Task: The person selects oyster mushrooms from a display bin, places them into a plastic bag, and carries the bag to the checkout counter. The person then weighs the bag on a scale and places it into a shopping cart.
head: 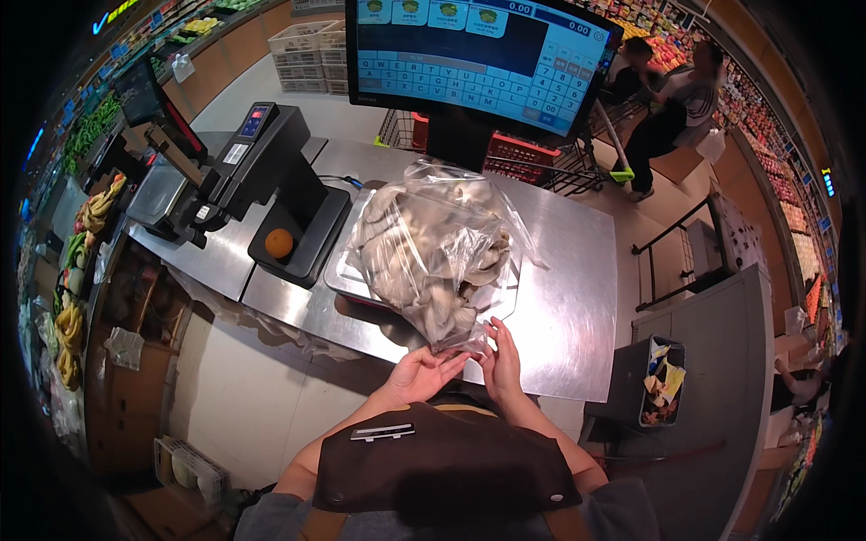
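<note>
A large clear plastic bag of oyster mushrooms point(426, 237) lies on the metal pan of a weighing scale point(352, 274). Its gathered end points towards me, past the pan's near edge. My left hand point(423, 375) is at this end, palm up, with the fingertips touching the plastic. On the other side of the bag's end, my right hand point(499, 358) has its fingers raised and curved, the thumb side against the film. Whether either hand pinches the plastic is hard to tell. Above the scale stands a touchscreen monitor point(473, 61) showing a keyboard and produce pictures.
An orange point(279, 243) sits on the black base of a device on the steel counter point(561, 297). A second scale point(159, 193) stands at the left. Beyond the counter are a shopping cart point(561, 162) and two people. A waste bin point(663, 382) stands at the right.
</note>
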